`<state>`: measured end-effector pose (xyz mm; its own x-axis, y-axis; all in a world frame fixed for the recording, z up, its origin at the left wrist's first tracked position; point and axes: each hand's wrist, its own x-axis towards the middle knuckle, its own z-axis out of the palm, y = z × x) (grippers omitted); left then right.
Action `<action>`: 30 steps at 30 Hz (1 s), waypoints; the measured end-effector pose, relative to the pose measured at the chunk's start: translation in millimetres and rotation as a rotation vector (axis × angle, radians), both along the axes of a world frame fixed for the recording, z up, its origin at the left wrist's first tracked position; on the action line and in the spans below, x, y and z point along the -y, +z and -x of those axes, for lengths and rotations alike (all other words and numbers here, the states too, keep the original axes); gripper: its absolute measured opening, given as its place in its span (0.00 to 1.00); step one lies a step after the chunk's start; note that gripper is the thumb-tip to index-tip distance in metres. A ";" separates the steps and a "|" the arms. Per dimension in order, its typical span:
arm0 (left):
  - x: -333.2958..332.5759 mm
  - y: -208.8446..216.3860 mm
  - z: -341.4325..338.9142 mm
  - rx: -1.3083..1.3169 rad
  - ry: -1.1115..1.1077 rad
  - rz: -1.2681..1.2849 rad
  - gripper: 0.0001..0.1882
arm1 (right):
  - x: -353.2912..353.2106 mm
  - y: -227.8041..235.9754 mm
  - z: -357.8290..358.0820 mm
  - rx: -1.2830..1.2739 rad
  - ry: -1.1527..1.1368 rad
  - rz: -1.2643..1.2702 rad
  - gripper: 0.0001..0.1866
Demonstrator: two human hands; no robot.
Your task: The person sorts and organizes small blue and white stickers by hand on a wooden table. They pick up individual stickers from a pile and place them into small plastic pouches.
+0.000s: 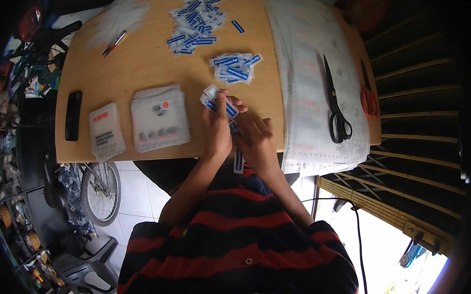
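Observation:
Above the table's near edge, my left hand is closed round a small bunch of blue-and-white labels, fanned out between thumb and fingers. My right hand is close beside it, fingers bent and pinched. A blue label strip hangs down at the inner side of the right hand, which seems to grip it; its upper part is partly hidden by the fingers. Just beyond my hands lies a small pile of similar labels. Farther back is a larger, loose heap of labels, with one single label to its right.
Two stacks of translucent printed sheets, a wide stack and a narrow stack, sit at the left front. A black phone and red-handled snips are farther left. Black scissors and red-handled scissors lie right, by large plastic sheets.

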<state>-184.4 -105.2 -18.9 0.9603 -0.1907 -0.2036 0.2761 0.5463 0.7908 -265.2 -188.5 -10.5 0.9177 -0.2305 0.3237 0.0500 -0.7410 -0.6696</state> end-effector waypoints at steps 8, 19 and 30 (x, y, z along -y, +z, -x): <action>1.2 -0.2 -5.1 -0.004 -0.015 -0.010 0.15 | 3.7 -12.5 -13.3 -0.006 -0.025 -0.047 0.12; -23.7 5.6 -2.1 -0.152 -0.242 0.039 0.20 | 30.5 23.1 -18.6 -0.138 0.095 -0.799 0.09; -22.9 17.5 9.0 -0.075 -0.314 -0.026 0.19 | 0.8 20.9 -49.2 0.081 0.008 -0.761 0.13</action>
<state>-193.4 -82.3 -1.3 0.8374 -0.4693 -0.2803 0.4861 0.4048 0.7745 -216.1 -189.4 10.4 0.9005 -0.4100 0.1451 0.1246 -0.0764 -0.9893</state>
